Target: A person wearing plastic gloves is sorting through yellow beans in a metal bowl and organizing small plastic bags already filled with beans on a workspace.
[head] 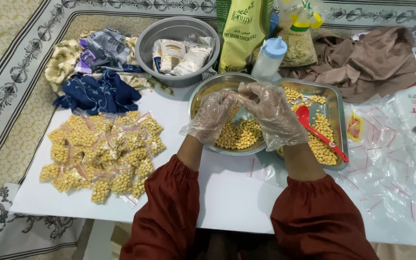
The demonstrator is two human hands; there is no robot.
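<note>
Pinching a small clear plastic bag [241, 91] between gloved left hand [213, 115] and right hand [273, 113] above the round steel bowl [203, 94] of chickpeas [239, 135] on the desk [227, 197]; judged light, limp, slippery, best gripped at its open rim.

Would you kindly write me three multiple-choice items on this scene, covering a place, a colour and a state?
1. Where does the pile of filled small bags lie?
A. left of the round bowl
B. inside the square tray
C. on the brown cloth

2. What colour is the spoon?
A. blue
B. red
C. green

3. How are the left hand and right hand?
A. bare
B. in clear plastic gloves
C. in thick mitts

A: the bags lie left of the round bowl.
B: the spoon in the square tray is red.
C is wrong; B: thin clear gloves cover both hands.
</note>
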